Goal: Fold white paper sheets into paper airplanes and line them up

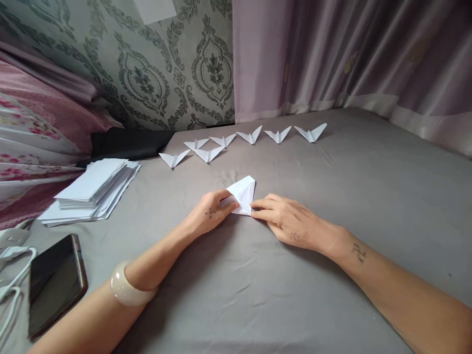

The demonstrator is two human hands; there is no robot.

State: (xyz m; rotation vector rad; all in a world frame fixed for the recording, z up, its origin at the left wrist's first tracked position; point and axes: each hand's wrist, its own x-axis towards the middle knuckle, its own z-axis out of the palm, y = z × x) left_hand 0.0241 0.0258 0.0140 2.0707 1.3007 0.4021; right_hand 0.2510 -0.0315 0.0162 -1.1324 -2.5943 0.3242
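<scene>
A half-folded white paper piece (243, 192) lies on the grey sheet (332, 196) in front of me. My left hand (212, 211) pinches its near left edge, fingers curled onto the paper. From the right, my right hand (285, 221) presses its fingertips against the near right corner. Both hands rest low on the sheet. Farther back, several finished folded paper shapes (250, 135) with spread wings lie in a loose row.
A stack of white paper sheets (94, 189) sits at the left. Nearer me on the left lie a dark phone (55, 282) and a white cable (13, 275). Floral bedding (33, 132), patterned wallpaper and a mauve curtain (350, 54) border the sheet.
</scene>
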